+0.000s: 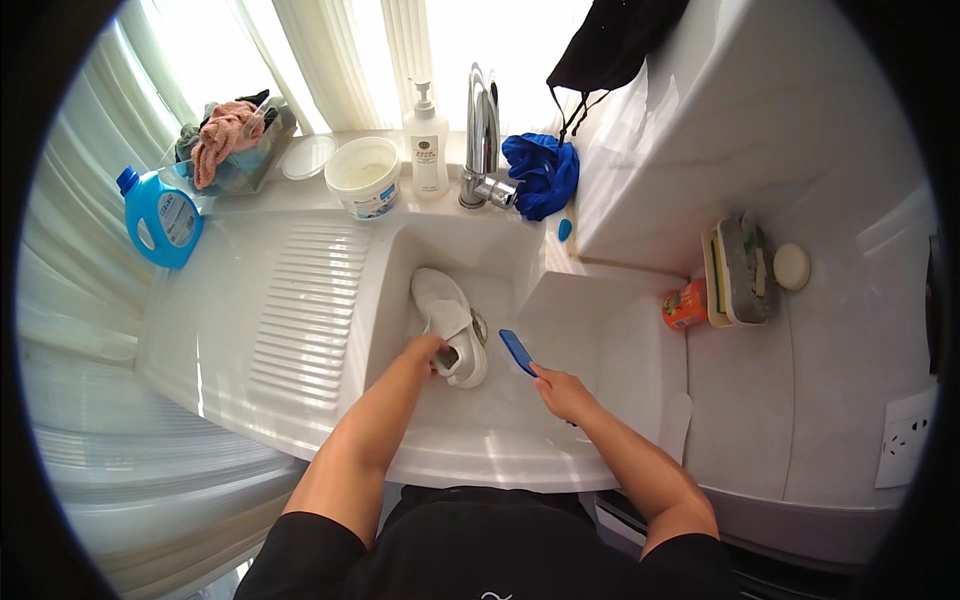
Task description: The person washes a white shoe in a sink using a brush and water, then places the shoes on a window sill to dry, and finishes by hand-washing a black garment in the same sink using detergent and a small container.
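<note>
A white shoe lies in the white sink basin, its toe toward the far wall and its opening toward me. My left hand grips the shoe at the opening, some fingers tucked inside and hidden. To the right, my right hand is closed around the near end of a slim blue brush. The brush is held above the basin, apart from the shoe; its bristles cannot be made out. A round metal drain shows partly behind the shoe.
A ribbed washboard adjoins the basin's left side. Along the back stand a blue detergent jug, white tub, pump bottle, chrome faucet and bunched blue cloth. An orange container sits on the right ledge.
</note>
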The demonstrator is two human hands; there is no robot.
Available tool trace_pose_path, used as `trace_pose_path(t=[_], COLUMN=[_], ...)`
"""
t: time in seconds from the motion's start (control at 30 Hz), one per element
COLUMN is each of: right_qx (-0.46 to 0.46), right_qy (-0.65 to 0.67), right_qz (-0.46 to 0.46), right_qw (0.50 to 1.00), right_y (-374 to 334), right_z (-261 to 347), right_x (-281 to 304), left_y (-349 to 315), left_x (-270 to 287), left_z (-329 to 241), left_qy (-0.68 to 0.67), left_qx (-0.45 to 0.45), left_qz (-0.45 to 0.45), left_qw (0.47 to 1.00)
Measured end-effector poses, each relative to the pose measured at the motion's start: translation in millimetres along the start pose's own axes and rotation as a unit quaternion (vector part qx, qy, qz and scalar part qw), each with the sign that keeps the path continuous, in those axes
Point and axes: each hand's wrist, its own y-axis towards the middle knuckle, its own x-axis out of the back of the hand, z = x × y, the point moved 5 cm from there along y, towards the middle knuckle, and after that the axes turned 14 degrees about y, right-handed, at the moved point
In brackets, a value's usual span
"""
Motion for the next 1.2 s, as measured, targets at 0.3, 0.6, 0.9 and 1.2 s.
trace_pose_path(t=[0.3,0.6,0.9,1.2], right_qx=[0.025,-0.056,0.117,0.052], right_qy=[-0.015,-0.037,0.006,0.003], right_qz=[-0.208,-0.120,-0.124,-0.080], right_qw=[0.978,0.991,0.985,0.995], right_y=[60.4,116.9,128.8,78.4], right_z=[37.9,20.5,-24.4,-43.2], right_x=[-25.6,-21.5,-33.2,-17.4], left_y=[-65.5,-44.3,-30.7,-107.1], left_x=[-50.3,-16.7,-32.6,17.5], left_z=[-8.9,-25.4,-53.8,-95.8], left_qy=[0.005,-0.040,-0.344,0.046], left_qx=[-0.047,-0.085,-0.164,-0.322], left_qz=[0.085,0.004,0.261,-0.208], left_qw=[0.995,0.996,0.887,0.923])
